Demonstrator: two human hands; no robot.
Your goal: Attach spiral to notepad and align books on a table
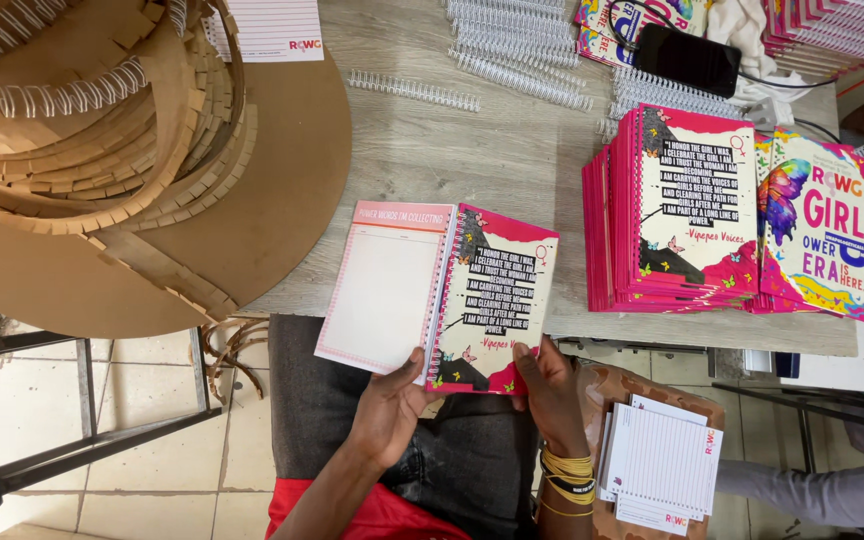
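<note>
Open notebook [442, 290] in 2 hands [472, 395]

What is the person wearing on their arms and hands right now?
Both forearms are bare, with no sleeves or gloves. The left hand wears nothing. The right hand has a stack of yellow bands around its wrist. No rings can be made out.

A pale grey wooden table [512, 150] fills the upper middle of the frame. On its left end lies a large brown cardboard disc [282, 190] heaped with curled cardboard strips [102, 130]. Loose white spiral binding wires [522, 45] lie at top centre. At right stand stacks of pink notebooks [672, 210], one topped with a butterfly cover [817, 225]. A black phone [687, 58] rests at upper right.
</note>
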